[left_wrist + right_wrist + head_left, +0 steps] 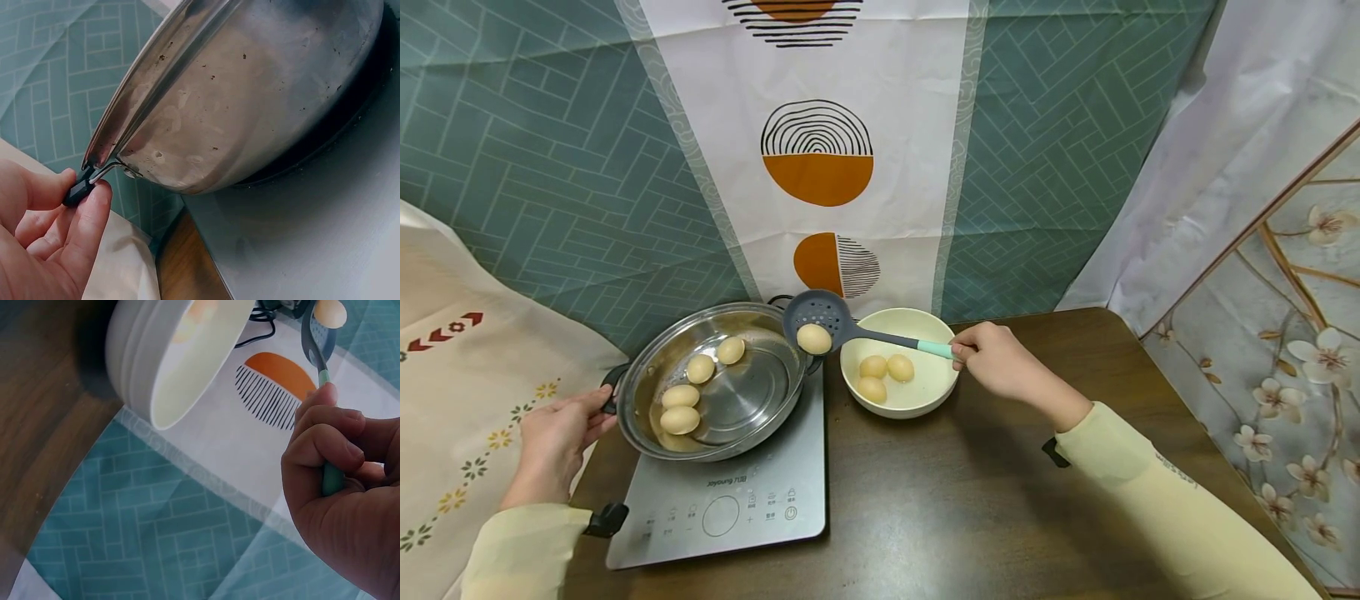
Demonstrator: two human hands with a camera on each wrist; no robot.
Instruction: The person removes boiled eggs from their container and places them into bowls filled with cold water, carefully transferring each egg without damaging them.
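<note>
Currently, the right hand (996, 360) grasps the slotted spoon (883, 337) near the end of its green handle, fingers curled tightly around it. The spoon extends from these fingers between nine and ten o'clock. One egg (814, 339) rests in the spoon's head, well apart from the fingers at the far end. In the head view, the spoon's head overlaps the rim of the steel pan (745, 392) at two o'clock; whether they touch cannot be determined.

The left hand (559, 433) pinches the pan's black handle (613, 388) between thumb and fingers, at the pan's nine o'clock. Four eggs lie inside the pan, curving from eight o'clock round to twelve.

The pale bowl (928, 375) stands on the wooden table (925, 483) at eight o'clock from the right hand, beneath the spoon's handle. Three eggs sit inside, close together. The cooker (805, 467) lies under the pan, its control panel toward six o'clock.
</note>
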